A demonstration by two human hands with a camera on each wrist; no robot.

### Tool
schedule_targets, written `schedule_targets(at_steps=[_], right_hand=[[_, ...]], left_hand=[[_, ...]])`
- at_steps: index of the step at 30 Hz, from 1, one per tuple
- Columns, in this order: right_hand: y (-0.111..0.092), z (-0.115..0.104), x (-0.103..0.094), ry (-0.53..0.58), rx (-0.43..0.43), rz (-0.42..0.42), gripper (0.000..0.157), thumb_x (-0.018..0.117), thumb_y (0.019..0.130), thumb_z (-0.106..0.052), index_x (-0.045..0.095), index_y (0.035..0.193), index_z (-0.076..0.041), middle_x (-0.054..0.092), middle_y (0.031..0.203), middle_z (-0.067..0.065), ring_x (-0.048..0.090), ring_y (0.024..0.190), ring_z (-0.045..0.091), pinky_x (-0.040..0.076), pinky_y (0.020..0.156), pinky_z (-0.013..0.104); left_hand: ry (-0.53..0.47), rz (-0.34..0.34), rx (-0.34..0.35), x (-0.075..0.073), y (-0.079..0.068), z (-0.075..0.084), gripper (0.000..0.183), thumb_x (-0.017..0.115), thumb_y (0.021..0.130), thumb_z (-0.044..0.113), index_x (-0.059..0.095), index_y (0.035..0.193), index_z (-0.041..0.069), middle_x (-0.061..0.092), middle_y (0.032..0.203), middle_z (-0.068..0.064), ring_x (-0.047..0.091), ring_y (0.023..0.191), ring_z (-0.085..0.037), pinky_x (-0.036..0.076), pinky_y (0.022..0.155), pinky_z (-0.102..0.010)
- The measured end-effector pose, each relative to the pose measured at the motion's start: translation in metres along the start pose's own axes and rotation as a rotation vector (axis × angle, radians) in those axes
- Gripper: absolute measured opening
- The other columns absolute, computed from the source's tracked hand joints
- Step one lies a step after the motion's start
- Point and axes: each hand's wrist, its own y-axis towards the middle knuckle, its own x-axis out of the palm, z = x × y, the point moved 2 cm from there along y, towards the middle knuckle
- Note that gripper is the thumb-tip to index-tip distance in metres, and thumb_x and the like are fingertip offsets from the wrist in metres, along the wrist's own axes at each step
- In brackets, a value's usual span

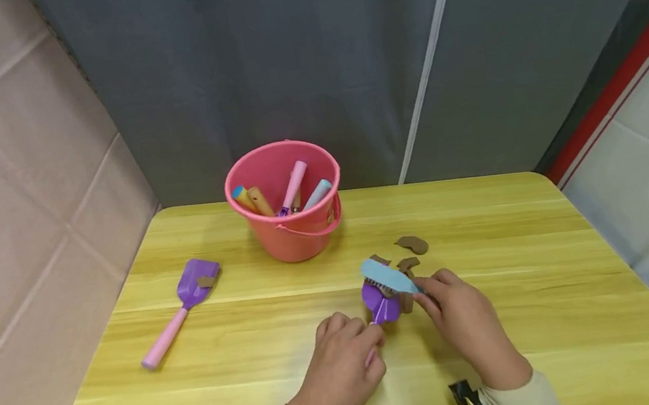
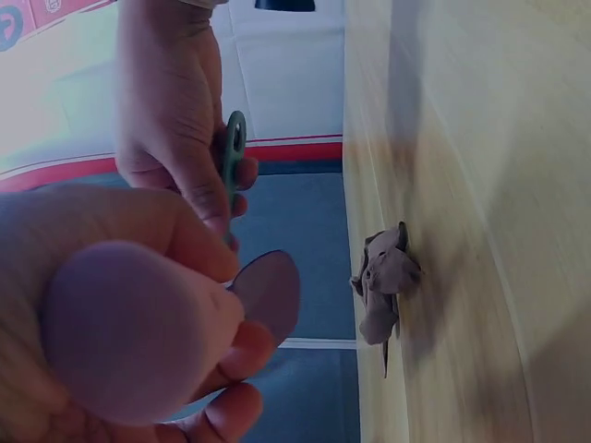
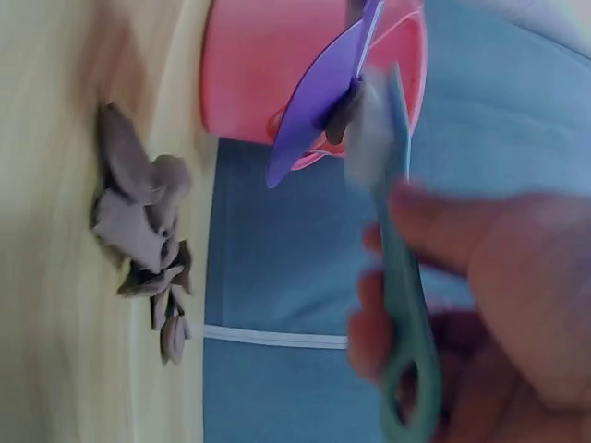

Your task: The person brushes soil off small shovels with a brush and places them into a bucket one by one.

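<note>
My left hand [image 1: 345, 360] grips the pink handle [image 2: 129, 332] of a small toy shovel, its purple blade [image 1: 377, 303] held up above the table. In my right hand [image 1: 469, 317] is a light blue brush [image 1: 393, 278], pinched along its handle with the bristles facing the blade. A brown scrap [image 3: 340, 115] sits between blade and bristles in the right wrist view, where the brush head is blurred. Below, a small heap of brown, leaf-like pieces [image 3: 134, 226] lies on the wooden table. One separate brown piece [image 1: 413, 244] rests just beyond the heap.
A pink bucket [image 1: 293, 244] holding several handled tools stands at the table's back. On the left lies a second purple shovel [image 1: 190, 285] with a pink handle and a brown piece on its blade. A grey curtain [image 1: 306, 61] hangs behind the table [image 1: 243, 329].
</note>
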Motion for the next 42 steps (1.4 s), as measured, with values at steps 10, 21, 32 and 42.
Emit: schedule_targets(at_steps=[10, 21, 32, 42], right_hand=[[-0.002, 0.004, -0.005, 0.052, -0.046, 0.003, 0.025, 0.077, 0.085, -0.012, 0.074, 0.109, -0.007, 0.060, 0.089, -0.001, 0.047, 0.062, 0.007, 0.041, 0.053, 0.026], [-0.002, 0.013, -0.002, -0.027, 0.062, 0.098, 0.022, 0.076, 0.085, -0.011, 0.073, 0.105, -0.002, 0.060, 0.084, 0.007, 0.045, 0.054, 0.013, 0.040, 0.047, 0.032], [0.001, 0.004, -0.002, -0.001, -0.038, 0.001, 0.024, 0.076, 0.086, -0.011, 0.073, 0.109, -0.004, 0.061, 0.087, 0.004, 0.052, 0.060, 0.012, 0.045, 0.051, 0.031], [0.003, 0.002, -0.005, 0.005, -0.073, 0.004, 0.022, 0.078, 0.084, -0.010, 0.073, 0.105, -0.006, 0.062, 0.089, 0.002, 0.053, 0.064, 0.011, 0.046, 0.055, 0.030]], left_hand=[[0.024, 0.002, -0.010, 0.000, 0.000, -0.002, 0.014, 0.067, 0.073, 0.012, 0.062, 0.082, 0.022, 0.049, 0.076, 0.011, 0.042, 0.079, -0.013, 0.038, 0.082, -0.041], [0.004, 0.002, -0.007, -0.002, 0.001, 0.002, 0.017, 0.064, 0.072, 0.011, 0.063, 0.084, 0.023, 0.053, 0.077, 0.012, 0.042, 0.079, -0.012, 0.037, 0.083, -0.043], [0.009, 0.007, -0.024, -0.001, 0.003, -0.001, 0.016, 0.063, 0.072, 0.012, 0.061, 0.082, 0.024, 0.051, 0.076, 0.012, 0.042, 0.078, -0.012, 0.036, 0.084, -0.041], [0.034, 0.040, -0.025, 0.001, 0.004, -0.005, 0.015, 0.066, 0.072, 0.011, 0.063, 0.082, 0.022, 0.051, 0.076, 0.011, 0.043, 0.080, -0.014, 0.038, 0.086, -0.045]])
